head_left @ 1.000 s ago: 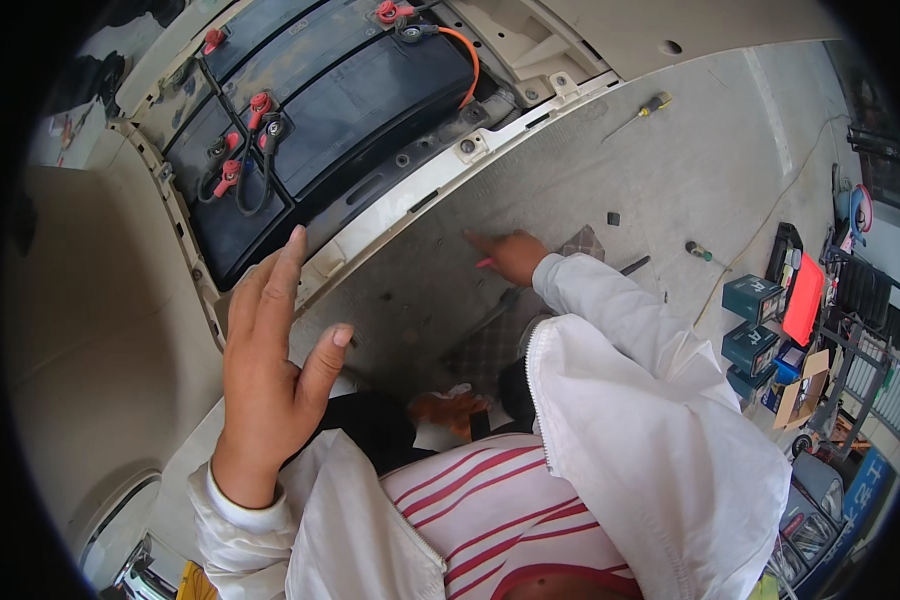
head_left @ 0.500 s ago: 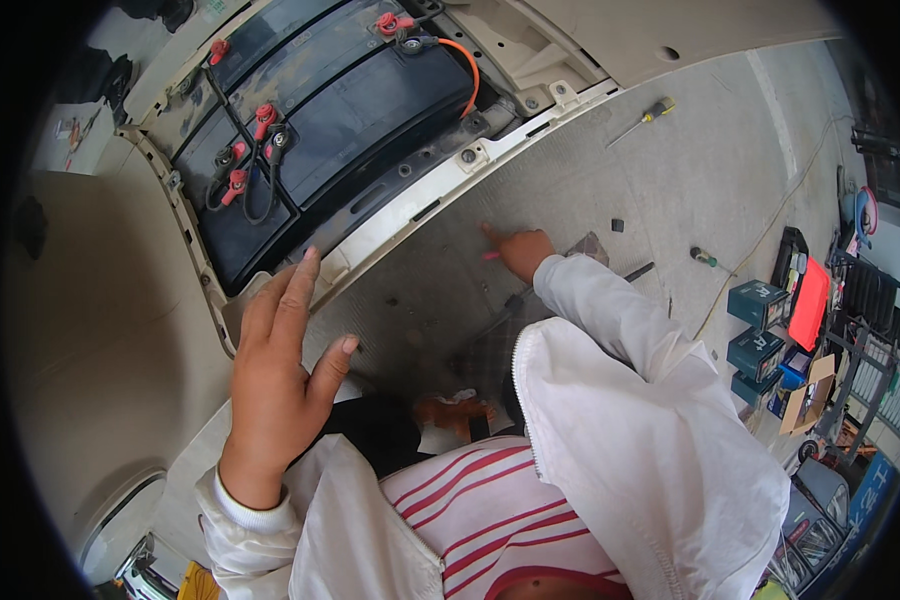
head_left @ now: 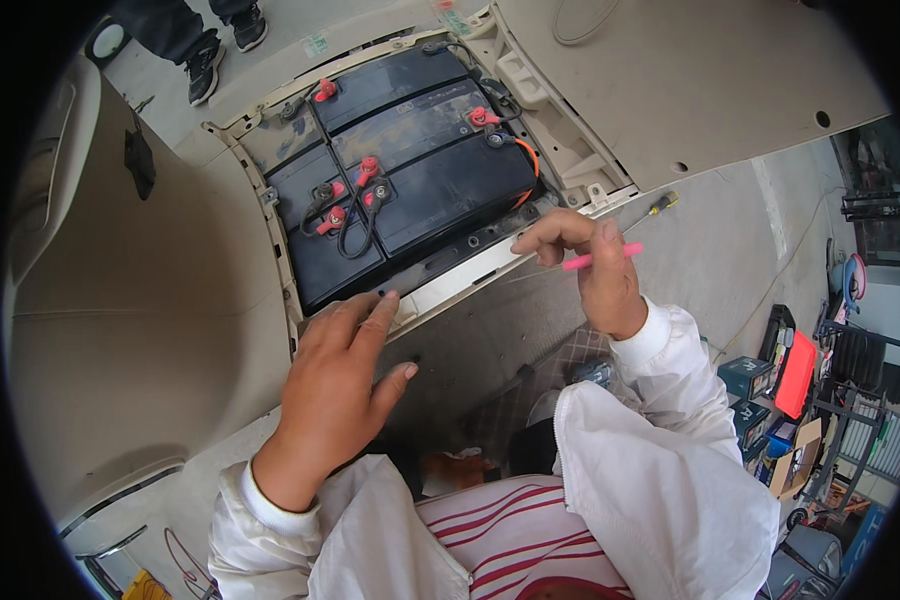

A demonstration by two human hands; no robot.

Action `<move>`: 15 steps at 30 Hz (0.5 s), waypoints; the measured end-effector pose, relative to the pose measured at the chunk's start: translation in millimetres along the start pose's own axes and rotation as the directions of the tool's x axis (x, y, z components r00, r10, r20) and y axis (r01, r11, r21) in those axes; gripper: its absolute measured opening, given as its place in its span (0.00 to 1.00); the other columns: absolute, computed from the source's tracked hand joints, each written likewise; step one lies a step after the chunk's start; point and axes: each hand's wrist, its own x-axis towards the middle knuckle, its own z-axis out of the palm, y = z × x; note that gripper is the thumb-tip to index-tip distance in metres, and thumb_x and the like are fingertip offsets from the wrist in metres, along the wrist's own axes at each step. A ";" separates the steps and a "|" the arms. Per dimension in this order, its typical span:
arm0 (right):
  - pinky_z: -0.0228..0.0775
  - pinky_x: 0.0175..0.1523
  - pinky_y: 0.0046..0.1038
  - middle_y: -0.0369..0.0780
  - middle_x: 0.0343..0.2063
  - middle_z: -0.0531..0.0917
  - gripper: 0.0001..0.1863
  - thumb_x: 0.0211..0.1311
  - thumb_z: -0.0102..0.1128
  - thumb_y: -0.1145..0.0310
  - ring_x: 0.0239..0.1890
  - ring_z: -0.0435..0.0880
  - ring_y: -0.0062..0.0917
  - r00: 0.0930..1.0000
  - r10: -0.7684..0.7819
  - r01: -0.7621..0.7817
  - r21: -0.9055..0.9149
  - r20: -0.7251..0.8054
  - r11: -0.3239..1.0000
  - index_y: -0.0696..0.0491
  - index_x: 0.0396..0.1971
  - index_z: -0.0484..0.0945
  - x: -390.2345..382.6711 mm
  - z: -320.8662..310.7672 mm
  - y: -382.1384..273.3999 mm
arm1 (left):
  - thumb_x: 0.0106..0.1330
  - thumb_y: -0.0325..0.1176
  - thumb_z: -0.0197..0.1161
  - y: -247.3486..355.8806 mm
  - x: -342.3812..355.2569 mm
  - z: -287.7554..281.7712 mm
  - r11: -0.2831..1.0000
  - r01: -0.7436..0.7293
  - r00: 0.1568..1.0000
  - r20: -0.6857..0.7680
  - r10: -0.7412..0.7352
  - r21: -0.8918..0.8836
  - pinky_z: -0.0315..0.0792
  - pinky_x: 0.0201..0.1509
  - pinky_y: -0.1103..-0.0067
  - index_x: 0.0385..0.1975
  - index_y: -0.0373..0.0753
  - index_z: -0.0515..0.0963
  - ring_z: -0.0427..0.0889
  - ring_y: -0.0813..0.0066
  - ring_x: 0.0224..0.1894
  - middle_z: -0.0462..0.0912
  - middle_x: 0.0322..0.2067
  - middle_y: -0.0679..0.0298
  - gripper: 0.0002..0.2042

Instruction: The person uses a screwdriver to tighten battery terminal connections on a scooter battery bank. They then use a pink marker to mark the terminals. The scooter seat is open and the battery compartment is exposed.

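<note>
In front of me a beige frame [head_left: 610,193] holds several black batteries [head_left: 460,195] with red terminal clamps [head_left: 336,217] and black cables between them. An orange cable [head_left: 537,160] runs down at their right end. My left hand [head_left: 335,385] lies with its fingers stretched over the near left corner of the frame and holds nothing; the thumb is apart. A slim pink pen-like stick [head_left: 603,257] is pinched between the thumb and fingers of my right hand [head_left: 610,290], which is over the frame's near right edge with the index finger pointing left.
A beige seat [head_left: 140,320] stands left, a beige panel [head_left: 690,90] at far right. A screwdriver [head_left: 662,203] lies on the floor beyond the frame. Stacked boxes [head_left: 745,378], a red case [head_left: 796,375] and a trolley stand right. Another person's shoes [head_left: 206,70] show at far left.
My right hand has come up from low over the floor to the frame edge, carrying the pink stick. The view has shifted; my left hand stays at the frame's near corner.
</note>
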 end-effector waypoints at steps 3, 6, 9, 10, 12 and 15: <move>0.62 0.37 0.22 0.36 0.24 0.75 0.42 0.79 0.20 0.39 0.30 0.71 0.18 0.986 0.131 -0.121 0.102 -0.107 0.987 0.59 0.35 0.80 26.8 4.8 -5.4 | 0.59 0.32 0.71 -2.1 2.2 -1.8 1.000 -0.008 1.000 -0.007 0.008 0.005 0.69 0.64 0.64 0.65 0.37 0.70 0.73 0.48 0.59 0.74 0.59 0.50 0.32; 0.68 0.41 0.22 0.35 0.26 0.76 0.38 0.78 0.29 0.37 0.29 0.73 0.18 0.966 0.205 -0.156 0.276 -0.158 0.948 0.57 0.34 0.77 52.1 24.8 7.4 | 0.59 0.34 0.72 -2.7 1.6 -1.8 1.000 -0.009 1.000 -0.009 0.009 0.002 0.69 0.64 0.63 0.64 0.36 0.71 0.73 0.48 0.60 0.74 0.58 0.50 0.31; 0.73 0.46 0.25 0.36 0.28 0.78 0.20 0.77 0.48 0.53 0.32 0.76 0.19 0.961 0.205 -0.142 0.304 -0.187 0.942 0.56 0.35 0.76 61.0 29.8 17.9 | 0.59 0.36 0.72 -4.1 1.3 -2.0 1.000 -0.013 1.000 -0.015 0.013 -0.020 0.68 0.65 0.62 0.62 0.35 0.73 0.73 0.48 0.60 0.74 0.58 0.49 0.30; 0.73 0.46 0.25 0.36 0.29 0.79 0.16 0.76 0.51 0.58 0.33 0.77 0.19 0.966 0.186 -0.148 0.202 -0.181 0.968 0.56 0.34 0.76 61.4 31.0 19.7 | 0.59 0.36 0.72 -5.2 0.8 -1.5 1.000 -0.014 1.000 -0.013 0.014 -0.017 0.68 0.65 0.62 0.62 0.35 0.73 0.73 0.48 0.60 0.74 0.57 0.49 0.30; 0.73 0.45 0.24 0.40 0.32 0.82 0.05 0.69 0.54 0.73 0.35 0.80 0.21 0.974 0.175 -0.166 0.078 -0.143 0.983 0.57 0.39 0.78 61.3 32.1 16.3 | 0.59 0.35 0.72 -7.8 1.2 -0.4 1.000 -0.015 1.000 -0.007 0.015 -0.014 0.68 0.65 0.63 0.63 0.35 0.72 0.73 0.48 0.60 0.74 0.58 0.49 0.31; 0.71 0.44 0.26 0.44 0.29 0.82 0.11 0.68 0.59 0.69 0.34 0.82 0.27 0.944 -0.329 0.272 -0.502 -0.027 0.821 0.54 0.47 0.79 62.0 45.1 13.5 | 0.59 0.35 0.71 -10.0 3.8 0.1 1.000 -0.020 1.000 0.010 0.020 -0.007 0.68 0.65 0.63 0.64 0.36 0.71 0.73 0.48 0.60 0.74 0.58 0.49 0.31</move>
